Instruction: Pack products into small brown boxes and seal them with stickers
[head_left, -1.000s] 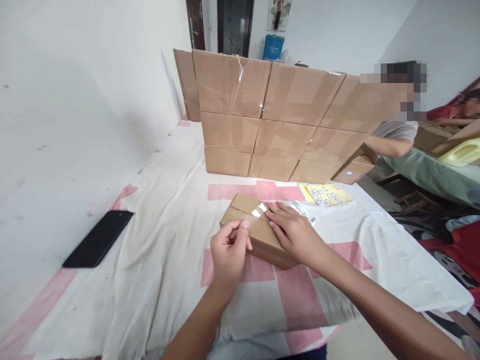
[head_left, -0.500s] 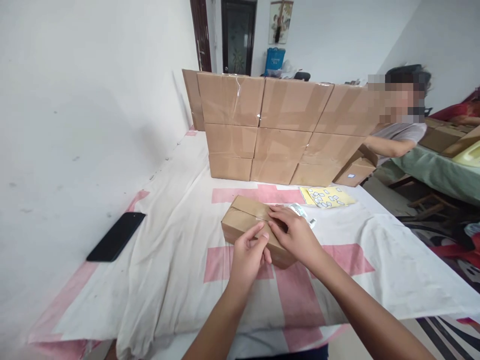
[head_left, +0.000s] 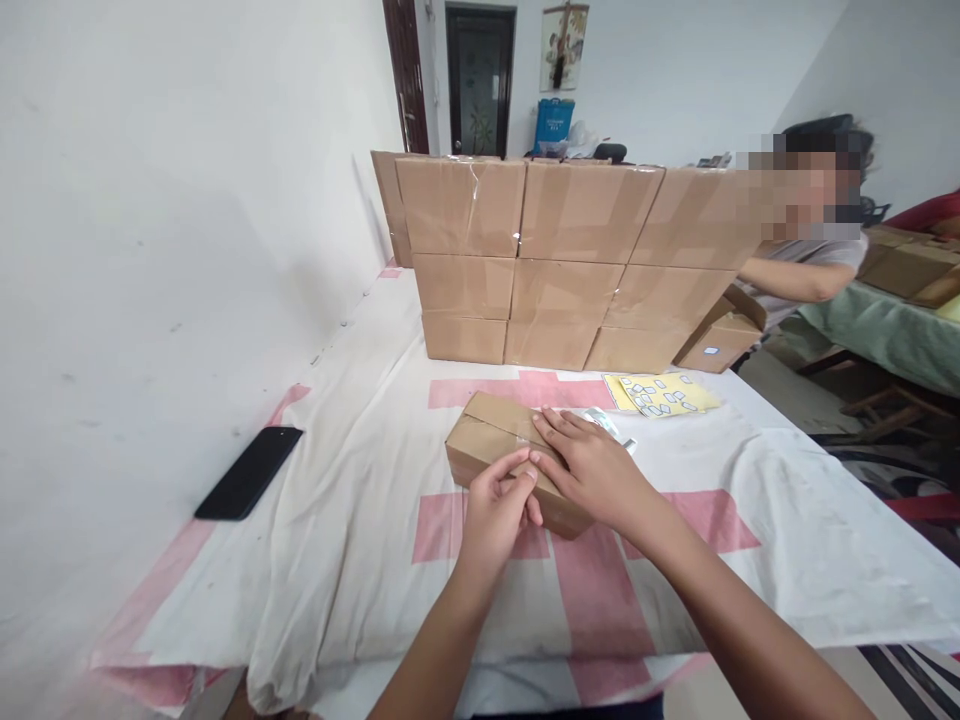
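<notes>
A small closed cardboard box (head_left: 487,422) lies on the cloth in front of me, with a short strip of clear tape (head_left: 523,440) across its top seam. Over the right part of the lid, my right hand (head_left: 596,468) rests with its fingers stretched out. My left hand (head_left: 496,510) is closed in a pinch at the box's near edge, its fingertips meeting the right hand's thumb. What the pinch holds, if anything, is too small to make out. Partly behind my right hand is a roll of tape (head_left: 602,420).
Stacked taped cartons (head_left: 574,215) form a wall across the back. Yellow sticker sheets (head_left: 667,393) lie before them, and a black phone (head_left: 250,473) lies at left. Past the stack, a person (head_left: 806,265) is beside an open carton (head_left: 720,340). The tablecloth (head_left: 360,560) is wrinkled.
My right hand's fingers have flattened out and spread over the lid. My left hand keeps its pinch at nearly the same spot. The camera view has shifted slightly.
</notes>
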